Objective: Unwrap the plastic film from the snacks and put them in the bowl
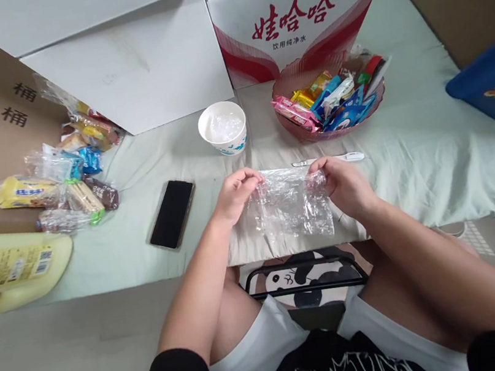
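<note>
A clear, crinkled plastic bag (295,206) is stretched between my two hands near the front edge of the cloth-covered surface. My left hand (237,194) pinches its upper left corner. At the upper right, my right hand (345,186) grips the bag, with fingertips partly behind the film. Just beyond the right hand lies a white utility knife (350,157), its middle partly covered by the fingers. A white paper cup (227,146) stands past the left hand, with crumpled clear plastic inside.
A pink glass bowl (288,127) of wrapped snacks stands at the back right. The phone (172,214) lies to the left, near bagged snacks (28,192) and a yellow jug (13,267). White boxes (127,67) line the back; a blue container (492,77) is far right.
</note>
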The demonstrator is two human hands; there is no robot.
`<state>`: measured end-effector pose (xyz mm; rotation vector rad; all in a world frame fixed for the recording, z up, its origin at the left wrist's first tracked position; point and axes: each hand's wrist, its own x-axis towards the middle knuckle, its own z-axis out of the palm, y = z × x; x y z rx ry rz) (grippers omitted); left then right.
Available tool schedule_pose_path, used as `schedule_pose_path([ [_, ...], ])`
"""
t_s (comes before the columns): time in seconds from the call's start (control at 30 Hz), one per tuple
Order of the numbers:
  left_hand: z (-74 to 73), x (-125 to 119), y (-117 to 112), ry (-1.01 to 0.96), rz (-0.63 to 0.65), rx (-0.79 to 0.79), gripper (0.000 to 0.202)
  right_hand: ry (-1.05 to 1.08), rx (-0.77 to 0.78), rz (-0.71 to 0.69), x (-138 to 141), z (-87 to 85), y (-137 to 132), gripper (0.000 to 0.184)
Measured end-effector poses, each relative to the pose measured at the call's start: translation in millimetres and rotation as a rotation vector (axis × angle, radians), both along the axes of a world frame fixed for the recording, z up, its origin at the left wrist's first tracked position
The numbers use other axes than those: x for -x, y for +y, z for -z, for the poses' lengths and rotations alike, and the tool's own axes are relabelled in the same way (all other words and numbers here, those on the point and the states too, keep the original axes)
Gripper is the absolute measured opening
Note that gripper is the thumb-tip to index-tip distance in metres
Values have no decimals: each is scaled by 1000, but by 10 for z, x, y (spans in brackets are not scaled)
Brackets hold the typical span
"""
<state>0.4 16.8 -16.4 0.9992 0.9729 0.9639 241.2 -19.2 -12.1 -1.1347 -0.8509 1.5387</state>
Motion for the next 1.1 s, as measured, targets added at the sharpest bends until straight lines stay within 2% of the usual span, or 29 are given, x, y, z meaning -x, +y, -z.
schedule_pose_path([
  [0.1, 13, -22, -12, -1, -26, -28, 38, -22, 21, -34, 59, 28, -32, 52],
  [0.13, 8, -29, -22, -42, -52, -27, 45, -43, 33, -76, 81, 39, -40, 52],
  [0.2, -16, -43, -50, -147, -95, 20, 61, -89, 42, -131, 114, 55, -49, 42],
  [0.27, -43, -64, -84, -221, -54, 149, 66, -129, 11, -91, 125, 55, -51, 35],
  [0.33, -62, -91, -117, -204, 35, 278, 56, -173, -19, -15, 107, 33, -51, 31],
  [0.37, -65, -105, -130, -166, 58, 312, 50, -205, -18, -23, 88, 17, -52, 29],
  [0.5, -28, -121, -132, 32, -31, 241, 27, -386, 5, -296, 2, -36, -69, 26],
  [0.53, -11, -112, -124, 79, -49, 207, 23, -413, -7, -310, -14, -40, -73, 25],
  [0.63, 22, -64, -99, 135, -46, 123, 19, -360, -53, -137, -41, -45, -75, 22],
  [0.73, 1, -12, -91, 21, -18, 67, 18, -211, -90, -7, -65, -56, -69, 16],
  [0.83, -35, 9, -87, -70, 20, 45, 30, -186, -138, -19, -90, -53, -76, 26],
  [0.9, -39, 3, -84, -29, 38, 16, 35, -257, -162, -14, -96, -31, -82, 33],
  [0.93, -36, -2, -85, 14, 43, -5, 33, -280, -161, -3, -96, -16, -80, 30],
  [1.0, -29, -13, -94, 94, 55, -50, 29, -262, -124, 4, -90, 11, -63, 27],
  [1.1, -47, -15, -125, 89, 113, -58, 39, -142, -36, 21, -79, 19, -19, 38],
])
